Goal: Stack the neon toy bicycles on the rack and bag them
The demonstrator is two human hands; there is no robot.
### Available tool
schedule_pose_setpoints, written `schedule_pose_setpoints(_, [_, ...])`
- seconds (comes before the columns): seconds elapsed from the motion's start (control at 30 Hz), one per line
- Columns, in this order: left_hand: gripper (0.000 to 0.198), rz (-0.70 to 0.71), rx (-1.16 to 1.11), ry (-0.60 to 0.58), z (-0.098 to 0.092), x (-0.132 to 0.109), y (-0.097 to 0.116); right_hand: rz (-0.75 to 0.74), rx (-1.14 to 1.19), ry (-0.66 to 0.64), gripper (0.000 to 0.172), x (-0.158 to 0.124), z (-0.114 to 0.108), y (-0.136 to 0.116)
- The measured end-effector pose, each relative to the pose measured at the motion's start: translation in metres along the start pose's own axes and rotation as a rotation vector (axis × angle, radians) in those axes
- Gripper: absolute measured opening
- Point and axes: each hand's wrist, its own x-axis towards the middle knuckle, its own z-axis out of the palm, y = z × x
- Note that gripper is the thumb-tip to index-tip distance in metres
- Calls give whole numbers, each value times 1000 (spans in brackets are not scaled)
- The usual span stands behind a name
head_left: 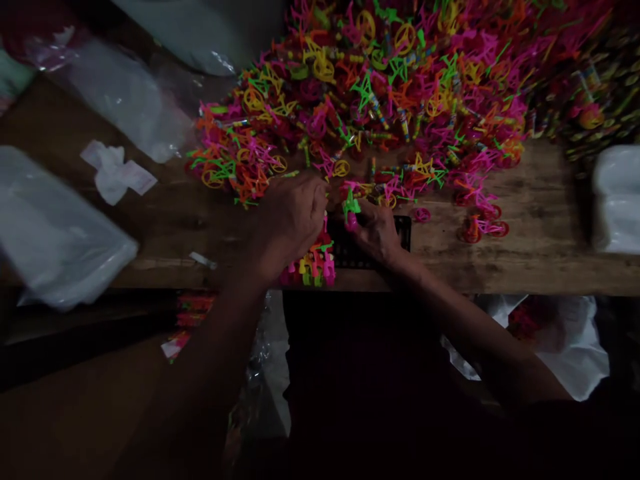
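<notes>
My right hand (379, 232) is closed on a small plastic toy (351, 204), bright green on top and pink below. It hovers over a black perforated tray (404, 230) at the table's front edge. Just to the left, my left hand (296, 212) is curled with its fingers bent down, and whatever they grip is hidden. Below that hand, a row of small toys (315, 263) in pink, yellow, green and orange stands along the tray's left end. Dim light blurs their finer shape.
A large heap of neon toy bicycles (370, 93) covers the back of the wooden table (540, 247). Clear plastic bags (55, 227) and crumpled white paper (113, 170) lie on the left. A white plastic pack (617, 200) sits at right, with a bag (570, 340) below the edge.
</notes>
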Motion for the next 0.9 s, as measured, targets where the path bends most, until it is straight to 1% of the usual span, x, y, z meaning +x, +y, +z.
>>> schedule_pose_setpoints(0.1, [42, -41, 17, -23, -3, 0, 3, -43, -117, -57, 18, -1, 0, -2])
schedule_pose_setpoints(0.2, [42, -53, 12, -36, -6, -1, 5, -82, -112, -81, 17, -3, -2, -3])
schedule_pose_setpoints(0.33, [42, -52, -2, -32, -4, -1, 2, -43, -74, -56, 20, -5, -6, -6])
schedule_pose_setpoints(0.43, [41, -60, -2, -40, -3, -1, 2, -47, -63, -79, 19, -3, -7, -8])
schedule_pose_setpoints(0.53, [42, -71, 15, -76, -5, 0, 4, -36, -43, -102, 19, -3, -6, -11])
schedule_pose_setpoints(0.63, [41, -88, 12, -95, -6, -1, 5, -37, -67, -70, 18, -5, -4, -13])
schedule_pose_setpoints(0.73, [39, -89, -17, -90, -6, -1, 5, -16, -94, -43, 20, -6, -3, -13])
schedule_pose_setpoints(0.83, [40, -71, -26, -93, -6, -1, 5, 3, -112, -82, 21, -5, -5, -11])
schedule_pose_setpoints(0.9, [42, -73, 0, -105, -7, 0, 5, -12, -136, -109, 20, -4, -5, -10])
